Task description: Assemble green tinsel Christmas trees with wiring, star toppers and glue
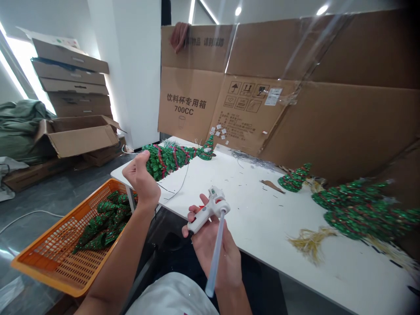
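My left hand (141, 177) grips the wide end of a green tinsel Christmas tree (167, 160) wound with red garland. The tree lies on its side in the air, its tip pointing right. In my right hand (218, 249) lies a white hot glue gun (208, 212), with fingers curled round its handle. A long translucent glue stick (216, 253) sticks out of the gun's back toward me. Just past the held tree's tip, a small green tree (206, 150) stands on the white table (236, 192).
An orange basket (49, 258) with several green tinsel cones (105, 221) stands at the left. More trees (364, 210) and a yellow fibre bundle (310, 243) lie on the right of the table. Cardboard (278, 113) walls the back. A brown scrap (273, 186) lies mid-table.
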Tool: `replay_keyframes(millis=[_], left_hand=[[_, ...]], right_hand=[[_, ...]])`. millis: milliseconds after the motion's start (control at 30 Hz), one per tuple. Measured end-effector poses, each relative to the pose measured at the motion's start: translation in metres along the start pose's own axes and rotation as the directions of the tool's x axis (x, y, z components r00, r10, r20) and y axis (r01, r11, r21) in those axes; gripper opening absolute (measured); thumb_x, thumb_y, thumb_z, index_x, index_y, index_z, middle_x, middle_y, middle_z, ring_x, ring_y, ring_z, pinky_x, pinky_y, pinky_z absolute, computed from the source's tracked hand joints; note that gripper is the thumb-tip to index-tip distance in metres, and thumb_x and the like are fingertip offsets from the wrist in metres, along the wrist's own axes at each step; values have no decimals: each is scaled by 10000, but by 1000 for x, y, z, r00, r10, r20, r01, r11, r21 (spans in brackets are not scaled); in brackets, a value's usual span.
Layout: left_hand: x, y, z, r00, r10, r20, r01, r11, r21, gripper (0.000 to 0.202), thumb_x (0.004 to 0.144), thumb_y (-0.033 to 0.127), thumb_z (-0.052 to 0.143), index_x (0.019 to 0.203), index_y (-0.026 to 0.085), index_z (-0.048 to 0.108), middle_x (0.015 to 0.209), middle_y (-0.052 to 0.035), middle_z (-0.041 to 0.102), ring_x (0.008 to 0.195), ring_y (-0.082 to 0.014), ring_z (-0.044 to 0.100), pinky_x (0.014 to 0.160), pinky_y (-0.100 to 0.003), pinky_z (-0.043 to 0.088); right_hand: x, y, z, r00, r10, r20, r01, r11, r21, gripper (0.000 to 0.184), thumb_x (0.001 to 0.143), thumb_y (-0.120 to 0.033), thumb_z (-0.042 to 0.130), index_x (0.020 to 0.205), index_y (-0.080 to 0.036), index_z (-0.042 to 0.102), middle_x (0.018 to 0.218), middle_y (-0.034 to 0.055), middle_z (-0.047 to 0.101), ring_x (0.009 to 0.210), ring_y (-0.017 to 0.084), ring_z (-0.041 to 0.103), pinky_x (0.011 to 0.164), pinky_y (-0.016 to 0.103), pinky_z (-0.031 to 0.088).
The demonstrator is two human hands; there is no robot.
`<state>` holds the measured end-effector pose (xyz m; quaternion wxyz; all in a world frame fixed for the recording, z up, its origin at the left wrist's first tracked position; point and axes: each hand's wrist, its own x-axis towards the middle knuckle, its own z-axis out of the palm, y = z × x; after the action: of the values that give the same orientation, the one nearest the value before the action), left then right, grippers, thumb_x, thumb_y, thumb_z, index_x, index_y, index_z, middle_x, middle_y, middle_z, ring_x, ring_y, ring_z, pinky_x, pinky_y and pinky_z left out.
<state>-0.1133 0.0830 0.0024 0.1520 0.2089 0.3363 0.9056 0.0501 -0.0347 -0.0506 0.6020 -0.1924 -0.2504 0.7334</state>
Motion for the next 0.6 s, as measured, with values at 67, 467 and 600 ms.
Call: replay_keyframes(millis=[67, 467, 600], left_hand=[[1, 0, 0, 1000, 2, -1, -2, 1000, 0, 402, 784, 341, 758, 587, 226, 427, 673, 64, 342, 667, -115, 460, 659, -265, 467], [6, 0, 11, 994, 74, -77, -79, 995, -57, 216, 749, 243, 707, 635, 198, 529, 697, 30, 437, 744, -125, 514, 667, -298, 432], [9, -7, 10, 991, 122, 54, -123, 992, 21, 224, 817, 296, 611, 671, 206, 466, 753, 15, 419, 820, -129, 554, 675, -278, 438]], right_hand=[[-3, 1, 4, 1000, 15, 19, -16, 1000, 17, 557, 952, -637, 690, 1398, -304, 709, 1153, 95, 652, 984, 242, 578, 782, 381, 515], [-24, 4, 29, 995, 102, -21, -101, 994, 30, 675, 825, -725, 786, 1380, -343, 732, 1083, 96, 652, 903, 269, 590, 690, 398, 538], [-21, -2, 28, 993, 113, -42, -112, 993, 41, 649, 830, -730, 788, 1362, -361, 739, 1087, 92, 656, 912, 276, 585, 707, 412, 551]])
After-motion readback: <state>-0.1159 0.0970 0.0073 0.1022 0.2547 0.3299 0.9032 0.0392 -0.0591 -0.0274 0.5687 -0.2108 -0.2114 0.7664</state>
